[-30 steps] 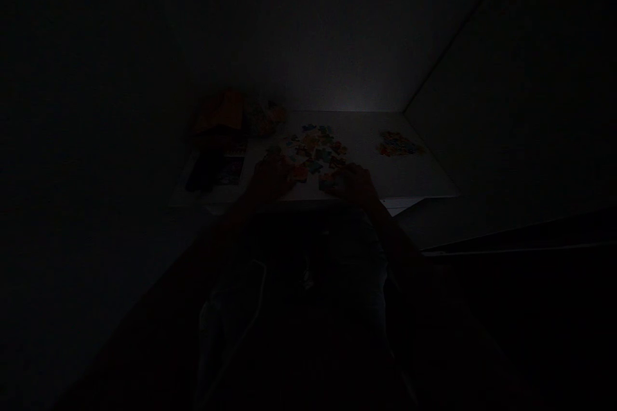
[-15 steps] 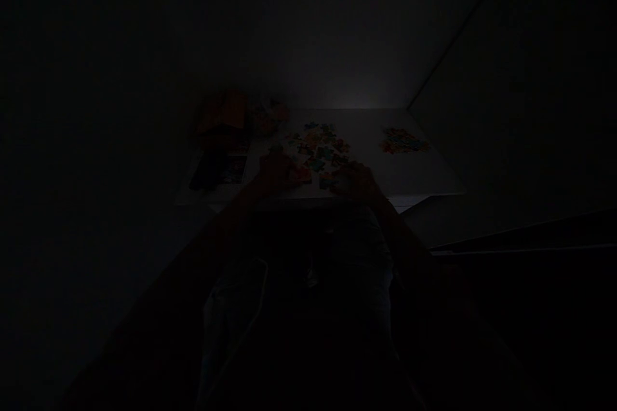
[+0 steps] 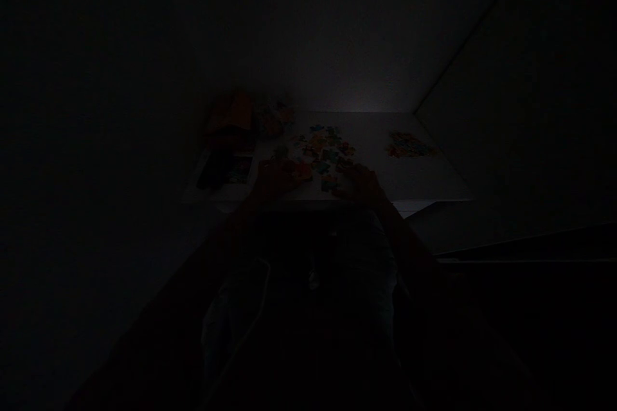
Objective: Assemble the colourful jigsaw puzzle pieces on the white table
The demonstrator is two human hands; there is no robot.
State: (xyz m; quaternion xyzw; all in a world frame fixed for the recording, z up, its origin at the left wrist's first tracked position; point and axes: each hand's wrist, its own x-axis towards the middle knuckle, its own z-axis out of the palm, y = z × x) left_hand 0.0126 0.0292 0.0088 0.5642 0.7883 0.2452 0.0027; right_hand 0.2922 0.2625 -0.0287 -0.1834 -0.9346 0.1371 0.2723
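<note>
The scene is very dark. On a white table [image 3: 371,173], my left hand [image 3: 274,178] is closed on an orange-toned jigsaw puzzle piece [image 3: 303,171]. To its right, my right hand [image 3: 362,185] has its thumb and fingertips bent at the right edge of a bluish-green jigsaw puzzle piece [image 3: 329,183], which lies near the table's front edge. A gap separates the two pieces. Just beyond both hands spreads a loose group of several puzzle pieces [image 3: 330,155] in green, yellow and orange. Fine finger detail is lost in the dark.
At the back left stands an orange bag or box [image 3: 234,112], beside a clear bag [image 3: 274,117] with orange contents. A picture sheet [image 3: 240,169] lies left of my left hand, with a dark object [image 3: 214,170] over it. A heap of puzzle pieces [image 3: 409,144] sits at the right.
The view has shifted slightly and grown darker. My left hand has drawn the orange piece a little to the left, away from the bluish-green one. My right hand has hardly moved.
</note>
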